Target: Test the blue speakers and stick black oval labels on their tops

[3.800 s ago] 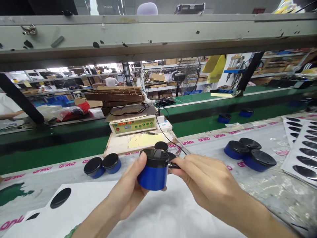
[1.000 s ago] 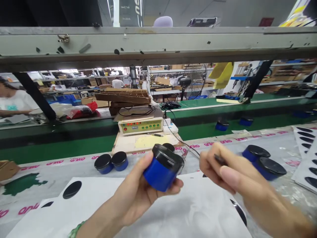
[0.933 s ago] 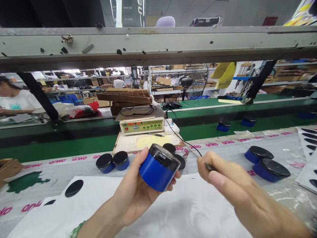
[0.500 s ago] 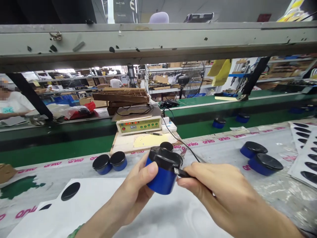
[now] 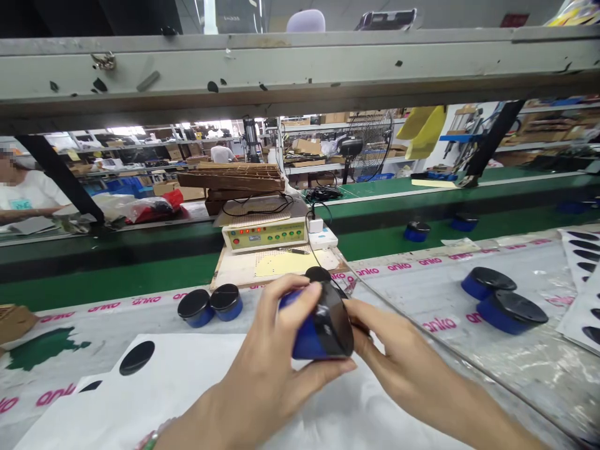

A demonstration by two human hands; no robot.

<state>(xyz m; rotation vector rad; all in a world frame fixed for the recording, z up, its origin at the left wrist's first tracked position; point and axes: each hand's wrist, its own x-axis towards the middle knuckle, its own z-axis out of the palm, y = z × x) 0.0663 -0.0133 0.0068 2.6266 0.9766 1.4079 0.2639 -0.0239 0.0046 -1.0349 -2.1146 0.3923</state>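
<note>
A round device [image 5: 323, 325] with a blue body and a glossy black top is tilted on its side in my left hand [image 5: 276, 344], which is closed around it with the thumb on top and a finger below. My right hand [image 5: 389, 347] is closed at the device's right side, fingertips pinched on a black cable plug that is mostly hidden behind the device. Whether the plug sits in the socket cannot be seen. A thin black cable [image 5: 321, 265] runs down toward that hand. Beneath both hands lies a white sheet [image 5: 197, 369].
Two blue-black devices [image 5: 226, 302] stand at left, two more [image 5: 512, 310] at right, and another [image 5: 318, 274] behind my hands. Beyond are a lit test box [image 5: 265, 236] and a green conveyor [image 5: 375, 249] carrying similar devices. Black oval stickers [image 5: 137, 358] lie on white sheets. A shelf beam [image 5: 300, 72] crosses above.
My left hand has turned the device, so its black top now faces right and its socket is hidden. My right hand's fingers have moved in behind the device with the plug.
</note>
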